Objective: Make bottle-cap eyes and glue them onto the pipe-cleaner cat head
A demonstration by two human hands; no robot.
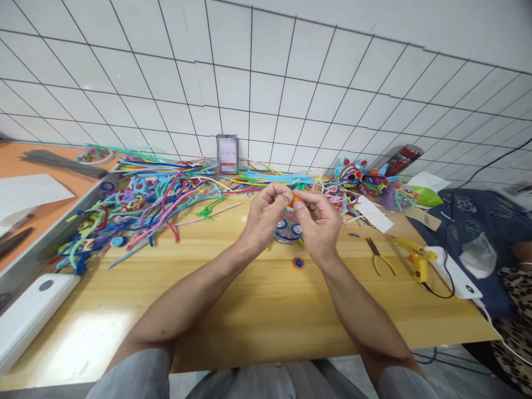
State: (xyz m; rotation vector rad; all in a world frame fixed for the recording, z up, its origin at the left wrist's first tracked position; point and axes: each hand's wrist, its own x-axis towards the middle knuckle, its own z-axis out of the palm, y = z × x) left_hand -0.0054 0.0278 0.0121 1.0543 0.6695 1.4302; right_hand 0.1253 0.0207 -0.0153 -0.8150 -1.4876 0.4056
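My left hand (268,213) and my right hand (318,221) meet above the middle of the table, both closed. Between their fingertips is a small orange pipe-cleaner piece (295,201), pinched from either side; most of it is covered by the fingers. Below the hands sits a round clear piece (286,235) with blue-ringed, eye-like discs, partly hidden by my right hand. Nearer to me, a small orange and blue coiled disc (298,263) lies flat on the wood.
Loose pipe cleaners (166,194) heap along the left and back. A phone (228,154) leans on the tiled wall. At right are yellow-handled pliers (380,257), a yellow glue gun (418,260) on a white power strip (457,277), and finished colourful figures (353,173). A person's patterned sleeve (515,288) shows far right.
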